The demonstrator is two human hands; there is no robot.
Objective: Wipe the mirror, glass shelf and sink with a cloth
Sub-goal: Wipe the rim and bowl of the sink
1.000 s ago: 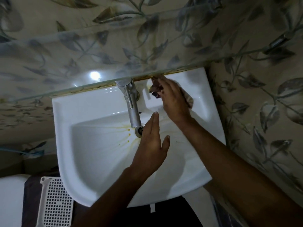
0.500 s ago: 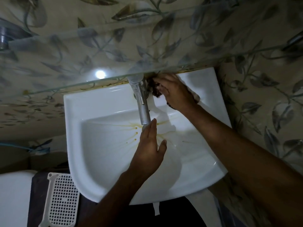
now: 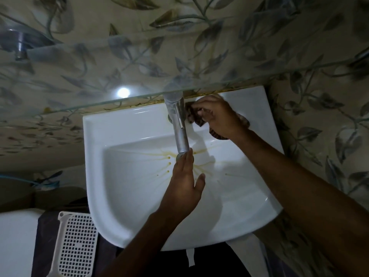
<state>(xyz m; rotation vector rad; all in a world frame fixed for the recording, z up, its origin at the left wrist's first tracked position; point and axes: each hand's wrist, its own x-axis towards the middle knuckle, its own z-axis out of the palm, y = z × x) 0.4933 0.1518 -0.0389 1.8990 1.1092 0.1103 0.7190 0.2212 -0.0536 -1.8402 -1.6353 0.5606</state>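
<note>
Cloth (image 3: 199, 119) bunched under right hand (image 3: 217, 116) on back ledge of sink (image 3: 123, 124), just right of tap (image 3: 177, 120).
Right fingers curled and pinching dark patterned cloth against white ledge, touching tap's base; more of cloth trailing out under wrist toward basin edge. Left hand (image 3: 184, 184) over basin, fingers straight and together, holding nothing, fingertips at tap's spout end, thumb spread to the right. Yellow-brown streaks fanning out from drain (image 3: 180, 155), mostly hidden behind left fingertips. Glass shelf (image 3: 99, 80) above sink's back edge, with lamp glare (image 3: 122, 92) reflected in it and leaf-patterned wall tiles (image 3: 319, 120) showing through. White perforated basket (image 3: 74, 244) low at left, beside sink's front rim.
</note>
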